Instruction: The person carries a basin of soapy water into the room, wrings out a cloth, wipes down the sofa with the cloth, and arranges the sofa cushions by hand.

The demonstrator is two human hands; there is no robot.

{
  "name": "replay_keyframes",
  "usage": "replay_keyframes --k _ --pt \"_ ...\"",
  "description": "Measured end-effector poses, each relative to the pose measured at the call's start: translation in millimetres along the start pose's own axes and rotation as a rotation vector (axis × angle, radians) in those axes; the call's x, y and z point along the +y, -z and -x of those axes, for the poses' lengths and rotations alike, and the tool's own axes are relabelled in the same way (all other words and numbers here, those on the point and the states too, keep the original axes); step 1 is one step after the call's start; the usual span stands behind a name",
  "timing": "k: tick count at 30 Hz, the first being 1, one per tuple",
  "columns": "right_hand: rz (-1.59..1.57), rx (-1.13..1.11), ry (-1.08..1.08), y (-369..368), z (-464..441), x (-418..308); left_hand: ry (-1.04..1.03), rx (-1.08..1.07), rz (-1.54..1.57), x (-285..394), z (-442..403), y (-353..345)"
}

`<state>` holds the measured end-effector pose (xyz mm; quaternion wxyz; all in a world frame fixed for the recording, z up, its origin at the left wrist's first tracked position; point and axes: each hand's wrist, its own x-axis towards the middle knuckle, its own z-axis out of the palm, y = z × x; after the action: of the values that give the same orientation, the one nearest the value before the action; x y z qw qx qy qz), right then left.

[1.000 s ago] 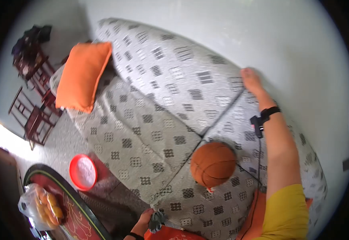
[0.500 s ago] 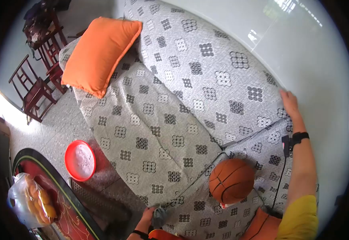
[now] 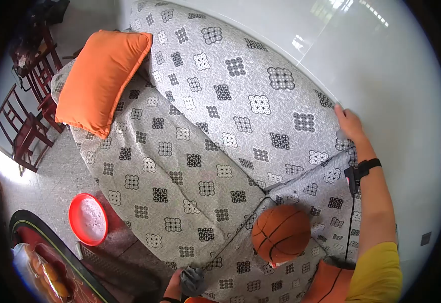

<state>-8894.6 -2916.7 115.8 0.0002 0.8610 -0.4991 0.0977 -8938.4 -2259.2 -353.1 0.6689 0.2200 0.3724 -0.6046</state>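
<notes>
My left hand (image 3: 173,286), low in the view, is closed on a crumpled grey cloth (image 3: 193,281) beside the front edge of the sofa seat. At the right, my right hand (image 3: 350,124) is at the top edge of the sofa back (image 3: 266,81), its fingers curled over the rim and partly hidden. A grey patterned cover lies over the whole sofa. Between my two arms a basketball (image 3: 282,233) sits on the seat near the corner seam. An orange cushion (image 3: 104,81) leans at the sofa's far end.
A red basin (image 3: 74,223) of sudsy water stands on the floor in front of the sofa. Nearby is a dark red table (image 3: 28,237) with a plastic bag of yellow-orange items (image 3: 47,275). Wooden chairs (image 3: 26,129) stand along the far left. A black cord hangs from my right wrist.
The view has shifted, so the cushion, basin and chairs sit further left and lower. My right hand has moved slightly along the sofa back's edge; my left hand still holds the cloth, now more visible.
</notes>
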Motion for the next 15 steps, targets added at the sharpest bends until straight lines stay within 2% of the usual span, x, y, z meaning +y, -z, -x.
replay_keyframes --k 3,5,6,8,9,11,14,15 --pt "0.027 0.023 0.009 -4 0 -4 0.036 -0.136 0.100 -2 11 -23" --pt "0.037 0.011 -0.029 -7 -3 -1 -0.108 0.036 0.098 -1 5 -20" --pt "0.039 0.012 -0.021 -7 -4 -5 -0.111 0.033 0.105 -2 2 -15" --pt "-0.026 0.029 -0.028 -12 -3 5 -0.281 0.149 0.095 -8 -3 -6" --pt "-0.019 0.018 -0.043 -12 -1 10 -0.267 0.162 0.087 -7 5 -13" --pt "-0.136 0.025 0.029 -14 -3 7 -0.414 0.156 0.072 -10 22 -40" --pt "-0.206 0.024 -0.036 -16 -2 3 -0.276 0.115 0.031 -2 30 -61" --pt "-0.266 0.075 0.032 -23 -4 11 -0.285 0.215 0.180 -4 9 -35"
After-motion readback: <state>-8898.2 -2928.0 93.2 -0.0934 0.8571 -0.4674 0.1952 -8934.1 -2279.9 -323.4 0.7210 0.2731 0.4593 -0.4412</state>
